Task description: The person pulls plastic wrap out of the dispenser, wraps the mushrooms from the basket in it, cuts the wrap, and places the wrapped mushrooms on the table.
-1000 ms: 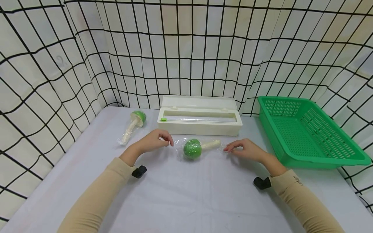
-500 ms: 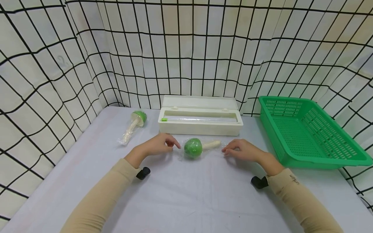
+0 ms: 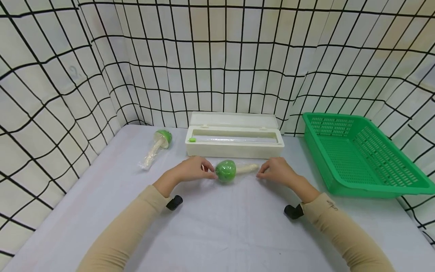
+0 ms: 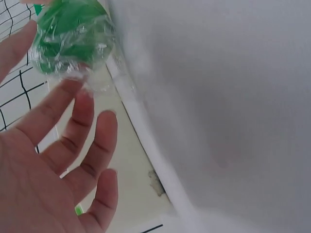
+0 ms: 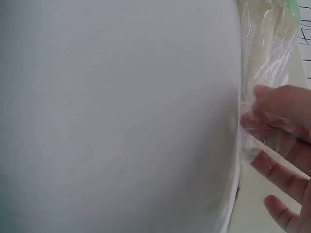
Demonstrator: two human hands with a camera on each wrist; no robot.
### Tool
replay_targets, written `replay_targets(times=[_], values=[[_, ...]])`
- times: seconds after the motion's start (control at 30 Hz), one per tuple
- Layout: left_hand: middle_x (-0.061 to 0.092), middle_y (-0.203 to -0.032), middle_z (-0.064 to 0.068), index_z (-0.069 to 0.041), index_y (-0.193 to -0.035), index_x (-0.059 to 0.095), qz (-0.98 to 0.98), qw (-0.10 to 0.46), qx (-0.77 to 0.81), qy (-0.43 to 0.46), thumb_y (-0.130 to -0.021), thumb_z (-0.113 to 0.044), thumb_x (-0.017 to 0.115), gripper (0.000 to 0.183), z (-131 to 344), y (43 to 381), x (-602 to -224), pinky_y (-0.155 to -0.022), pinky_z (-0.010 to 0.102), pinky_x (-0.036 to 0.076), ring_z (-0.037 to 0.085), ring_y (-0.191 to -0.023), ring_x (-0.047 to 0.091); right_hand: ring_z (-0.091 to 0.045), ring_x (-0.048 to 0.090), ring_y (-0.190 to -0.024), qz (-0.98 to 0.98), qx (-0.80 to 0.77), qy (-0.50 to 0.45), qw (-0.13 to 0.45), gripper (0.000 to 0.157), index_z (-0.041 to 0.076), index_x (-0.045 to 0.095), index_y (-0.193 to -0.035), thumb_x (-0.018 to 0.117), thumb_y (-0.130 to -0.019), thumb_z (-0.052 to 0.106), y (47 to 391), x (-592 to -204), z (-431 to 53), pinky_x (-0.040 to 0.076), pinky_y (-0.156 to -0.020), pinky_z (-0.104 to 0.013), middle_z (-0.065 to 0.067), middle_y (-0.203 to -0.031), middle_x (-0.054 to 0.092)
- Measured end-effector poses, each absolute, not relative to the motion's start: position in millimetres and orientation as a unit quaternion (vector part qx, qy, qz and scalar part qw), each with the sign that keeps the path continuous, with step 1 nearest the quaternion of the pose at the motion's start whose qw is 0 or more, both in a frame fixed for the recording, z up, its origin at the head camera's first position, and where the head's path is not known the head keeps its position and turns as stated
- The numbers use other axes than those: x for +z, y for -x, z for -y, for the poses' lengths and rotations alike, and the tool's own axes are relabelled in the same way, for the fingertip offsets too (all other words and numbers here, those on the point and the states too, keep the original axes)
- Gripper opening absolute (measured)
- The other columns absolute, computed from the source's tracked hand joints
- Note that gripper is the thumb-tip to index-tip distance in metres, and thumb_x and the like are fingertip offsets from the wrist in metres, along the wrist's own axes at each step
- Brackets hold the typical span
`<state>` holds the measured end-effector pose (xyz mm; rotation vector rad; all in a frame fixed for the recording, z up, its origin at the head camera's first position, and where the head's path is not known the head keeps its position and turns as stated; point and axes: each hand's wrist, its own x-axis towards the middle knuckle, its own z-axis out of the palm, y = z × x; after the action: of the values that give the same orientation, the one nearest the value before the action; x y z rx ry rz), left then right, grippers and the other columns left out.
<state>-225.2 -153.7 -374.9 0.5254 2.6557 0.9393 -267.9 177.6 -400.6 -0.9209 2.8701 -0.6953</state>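
A toy mushroom (image 3: 225,170) with a green cap and pale stem lies on its side on the white-covered table, wrapped in clear cling film. At its cap end is my left hand (image 3: 193,169); in the left wrist view the relaxed fingertips touch the film around the green cap (image 4: 73,36), the thumb being apart from them. My right hand (image 3: 278,172) is at the stem end. In the right wrist view its thumb and index finger pinch the loose, crumpled cling film (image 5: 272,131) beyond the stem. A second wrapped mushroom (image 3: 157,148) lies at the back left, untouched.
Behind the hands stands a white cling film dispenser (image 3: 234,150), lid raised, with a green slider on its cutter rail. A green slotted basket (image 3: 380,190) sits on the right. Black wire grid panels (image 3: 224,70) enclose the back and sides.
My left hand has moved right, coming up against the cap's film. The right hand has shifted slightly left and drawn the film at the stem end in closer. The mushroom has barely moved.
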Motion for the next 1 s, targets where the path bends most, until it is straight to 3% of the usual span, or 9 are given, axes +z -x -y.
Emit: replay_targets(times=[0.13, 0.23, 0.33, 0.4, 0.57, 0.7, 0.8, 1.0], values=[[0.069, -0.104, 0.003, -0.006, -0.116, 0.075, -0.928, 0.134, 0.312, -0.154, -0.086, -0.042, 0.08, 0.046, 146.2, 225.4, -376.7, -0.08, 0.037, 0.051, 0.02, -0.094, 0.06, -0.014, 0.062, -0.077, -0.918, -0.265, 0.29, 0.047, 0.017, 0.009, 0.068, -0.083, 0.084, -0.082, 0.004, 270.4, -400.0, -174.2, 0.053, -0.069, -0.032, 0.001, -0.082, 0.069], [0.07, -0.105, 0.004, -0.002, -0.118, 0.073, -0.929, 0.135, 0.312, -0.145, -0.085, -0.04, 0.083, 0.051, 141.8, 225.4, -377.1, -0.083, 0.037, 0.053, 0.02, -0.095, 0.061, -0.018, 0.063, -0.08, -0.923, -0.256, 0.281, 0.056, 0.025, 0.003, 0.069, -0.1, 0.085, -0.081, 0.002, 272.0, -398.0, -169.6, 0.055, -0.071, -0.034, -0.004, -0.089, 0.066], [0.071, -0.105, 0.006, 0.003, -0.12, 0.071, -0.927, 0.139, 0.32, -0.141, -0.084, -0.036, 0.084, 0.055, 138.7, 226.1, -376.0, -0.084, 0.037, 0.054, 0.02, -0.095, 0.063, -0.021, 0.062, -0.084, -0.934, -0.211, 0.279, 0.066, 0.044, -0.003, 0.069, -0.121, 0.086, -0.082, 0.006, 272.9, -394.2, -162.5, 0.055, -0.075, -0.036, -0.007, -0.095, 0.065], [0.071, -0.103, 0.007, 0.005, -0.12, 0.07, -0.925, 0.145, 0.322, -0.141, -0.084, -0.034, 0.085, 0.055, 137.4, 227.9, -375.5, -0.084, 0.037, 0.055, 0.02, -0.095, 0.064, -0.021, 0.06, -0.085, -0.941, -0.184, 0.275, 0.073, 0.047, -0.004, 0.069, -0.125, 0.086, -0.083, 0.009, 273.5, -391.8, -157.5, 0.054, -0.077, -0.036, -0.007, -0.095, 0.064], [0.074, -0.095, 0.005, 0.004, -0.121, 0.07, -0.92, 0.176, 0.326, -0.129, -0.089, -0.04, 0.079, 0.054, 134.9, 232.1, -371.2, -0.086, 0.04, 0.055, 0.018, -0.09, 0.067, -0.022, 0.057, -0.084, -0.949, -0.169, 0.254, 0.082, 0.038, -0.002, 0.072, -0.118, 0.084, -0.085, 0.012, 276.0, -386.8, -151.8, 0.052, -0.078, -0.037, -0.007, -0.091, 0.064], [0.075, -0.101, 0.013, 0.008, -0.123, 0.067, -0.892, 0.198, 0.394, -0.095, -0.106, -0.051, 0.05, 0.064, 132.0, 235.3, -373.0, -0.089, 0.041, 0.056, 0.022, -0.088, 0.072, -0.021, 0.055, -0.079, -0.951, -0.167, 0.248, 0.081, 0.031, 0.001, 0.071, -0.11, 0.084, -0.085, 0.014, 278.2, -388.1, -152.1, 0.049, -0.073, -0.035, -0.005, -0.085, 0.062], [0.071, -0.115, 0.024, 0.016, -0.128, 0.059, -0.858, 0.208, 0.466, -0.062, -0.111, -0.05, 0.033, 0.073, 130.1, 237.1, -377.3, -0.089, 0.039, 0.058, 0.029, -0.095, 0.074, -0.019, 0.054, -0.076, -0.949, -0.17, 0.254, 0.074, 0.028, 0.003, 0.07, -0.105, 0.085, -0.085, 0.015, 278.6, -390.9, -153.8, 0.048, -0.069, -0.033, -0.003, -0.082, 0.06], [0.061, -0.131, 0.032, 0.016, -0.139, 0.047, -0.801, 0.217, 0.558, -0.003, -0.112, -0.048, 0.032, 0.072, 124.8, 240.1, -378.6, -0.09, 0.034, 0.058, 0.038, -0.113, 0.067, -0.017, 0.053, -0.071, -0.945, -0.188, 0.265, 0.045, 0.025, 0.005, 0.068, -0.097, 0.086, -0.082, 0.014, 275.4, -394.4, -157.8, 0.046, -0.065, -0.032, -0.002, -0.078, 0.058]])
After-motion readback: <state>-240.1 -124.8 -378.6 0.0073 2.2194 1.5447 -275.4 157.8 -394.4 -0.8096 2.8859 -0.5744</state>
